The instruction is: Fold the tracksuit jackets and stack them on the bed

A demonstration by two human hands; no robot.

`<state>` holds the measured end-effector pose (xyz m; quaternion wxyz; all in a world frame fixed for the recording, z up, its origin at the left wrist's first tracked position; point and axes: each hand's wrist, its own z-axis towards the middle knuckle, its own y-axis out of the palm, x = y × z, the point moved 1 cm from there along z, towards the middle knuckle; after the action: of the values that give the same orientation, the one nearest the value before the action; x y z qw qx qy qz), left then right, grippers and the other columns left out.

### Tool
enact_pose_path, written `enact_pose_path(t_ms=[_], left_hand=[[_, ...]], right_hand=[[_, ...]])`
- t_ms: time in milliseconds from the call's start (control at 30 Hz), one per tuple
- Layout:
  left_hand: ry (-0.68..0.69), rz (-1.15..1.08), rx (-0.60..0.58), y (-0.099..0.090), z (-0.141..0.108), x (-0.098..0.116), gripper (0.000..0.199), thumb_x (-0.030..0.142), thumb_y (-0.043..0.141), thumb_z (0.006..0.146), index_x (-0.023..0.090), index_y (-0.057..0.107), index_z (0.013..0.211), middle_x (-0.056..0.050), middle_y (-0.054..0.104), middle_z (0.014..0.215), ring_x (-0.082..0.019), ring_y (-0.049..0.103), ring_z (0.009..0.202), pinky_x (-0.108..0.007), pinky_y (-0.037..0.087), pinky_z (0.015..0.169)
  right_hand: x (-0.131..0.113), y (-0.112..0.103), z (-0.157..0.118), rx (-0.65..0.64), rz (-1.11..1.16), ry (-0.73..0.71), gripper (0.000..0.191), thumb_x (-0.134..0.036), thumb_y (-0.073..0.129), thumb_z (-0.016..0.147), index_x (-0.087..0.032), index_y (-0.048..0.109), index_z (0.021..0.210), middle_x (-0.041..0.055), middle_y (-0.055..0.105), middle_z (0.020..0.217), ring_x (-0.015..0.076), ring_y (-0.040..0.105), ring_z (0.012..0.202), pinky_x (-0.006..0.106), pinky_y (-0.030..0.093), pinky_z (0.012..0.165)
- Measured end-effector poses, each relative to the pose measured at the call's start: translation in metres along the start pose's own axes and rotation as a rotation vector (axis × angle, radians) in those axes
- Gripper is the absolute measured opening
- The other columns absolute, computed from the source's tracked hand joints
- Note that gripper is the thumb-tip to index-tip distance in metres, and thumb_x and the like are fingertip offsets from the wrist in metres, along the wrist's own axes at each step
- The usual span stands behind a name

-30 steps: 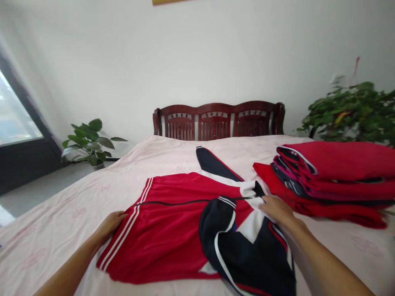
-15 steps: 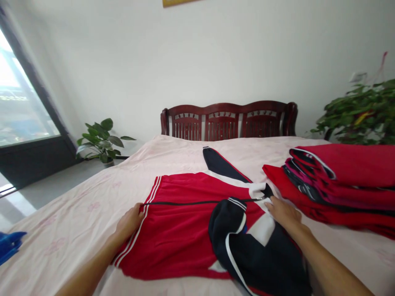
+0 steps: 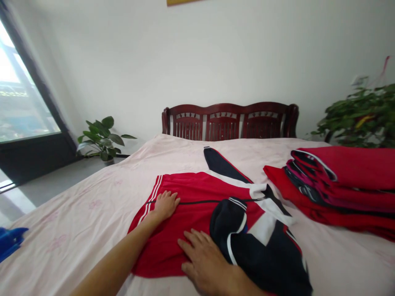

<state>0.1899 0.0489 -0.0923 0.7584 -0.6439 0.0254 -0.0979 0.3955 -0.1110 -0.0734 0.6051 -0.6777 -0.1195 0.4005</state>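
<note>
A red jacket (image 3: pixel 191 187) with a white collar and dark sleeves lies spread on the bed, its hem toward the left. My left hand (image 3: pixel 166 204) rests flat on the red cloth near the striped hem, over the dark zipper line, fingers apart. Lower down, my right hand (image 3: pixel 205 259) lies with spread fingers on the jacket body, beside the bunched dark sleeve (image 3: pixel 265 255). The other dark sleeve (image 3: pixel 220 164) stretches away toward the headboard.
Folded red garments (image 3: pixel 352 168) are stacked at the right of the bed (image 3: pixel 101 209). A blue object (image 3: pixel 12 242) sits at the left edge. Beyond are a wooden headboard (image 3: pixel 224 121), a potted plant (image 3: pixel 103 139) and leafy greenery (image 3: pixel 361 115).
My left hand has left the hem edge and moved right onto the cloth. My right hand has let go near the collar and moved down and left onto the jacket body.
</note>
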Motion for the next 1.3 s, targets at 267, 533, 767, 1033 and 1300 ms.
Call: enact_pose_path(t_ms=[267, 533, 767, 1033, 1300], left_hand=[[-0.077, 0.011, 0.022, 0.016, 0.006, -0.014, 0.053, 0.040, 0.043, 0.097, 0.020, 0.044, 0.146, -0.018, 0.040, 0.154, -0.033, 0.032, 0.144, -0.058, 0.016, 0.116], [-0.050, -0.239, 0.048, -0.008, -0.012, 0.010, 0.040, 0.023, 0.044, 0.092, 0.015, 0.063, 0.127, -0.018, 0.052, 0.144, -0.033, 0.037, 0.140, -0.053, 0.021, 0.116], [0.119, -0.692, -0.091, 0.002, -0.032, 0.096, 0.041, 0.034, 0.051, 0.091, 0.015, 0.062, 0.126, -0.009, 0.074, 0.108, -0.019, 0.069, 0.095, -0.028, 0.050, 0.084], [-0.139, -1.462, -0.400, 0.004, -0.044, 0.139, 0.022, 0.022, 0.071, 0.060, 0.012, 0.066, 0.079, 0.005, 0.054, 0.050, -0.007, 0.044, 0.041, -0.020, 0.031, 0.042], [-0.316, -1.750, -0.147, -0.025, -0.079, 0.052, 0.031, 0.032, 0.074, 0.065, 0.020, 0.061, 0.090, 0.005, 0.062, 0.071, -0.007, 0.054, 0.059, -0.018, 0.043, 0.058]], right_hand=[[0.027, 0.049, -0.027, 0.032, -0.203, -0.269, 0.042, -0.041, 0.039, 0.101, -0.036, 0.044, 0.142, 0.0034, 0.039, 0.155, 0.0237, 0.034, 0.142, 0.044, 0.032, 0.115], [0.009, -0.025, -0.058, 0.243, 0.250, 0.125, 0.032, -0.026, 0.048, 0.093, -0.027, 0.065, 0.120, 0.0015, 0.070, 0.117, 0.0148, 0.064, 0.107, 0.025, 0.047, 0.095], [0.056, -0.049, -0.071, 0.355, 0.024, 0.580, 0.049, -0.036, 0.042, 0.094, -0.014, 0.056, 0.135, 0.0163, 0.060, 0.134, 0.0294, 0.056, 0.124, 0.048, 0.040, 0.106], [0.028, -0.040, -0.087, 0.074, 0.166, 0.139, 0.057, -0.042, 0.057, 0.087, -0.025, 0.052, 0.141, 0.0076, 0.049, 0.148, 0.0246, 0.044, 0.137, 0.041, 0.032, 0.114], [0.060, -0.012, -0.151, 0.217, -0.141, 0.363, 0.081, -0.020, 0.065, 0.069, -0.023, 0.045, 0.147, 0.0083, 0.045, 0.151, 0.0330, 0.041, 0.137, 0.051, 0.034, 0.114]])
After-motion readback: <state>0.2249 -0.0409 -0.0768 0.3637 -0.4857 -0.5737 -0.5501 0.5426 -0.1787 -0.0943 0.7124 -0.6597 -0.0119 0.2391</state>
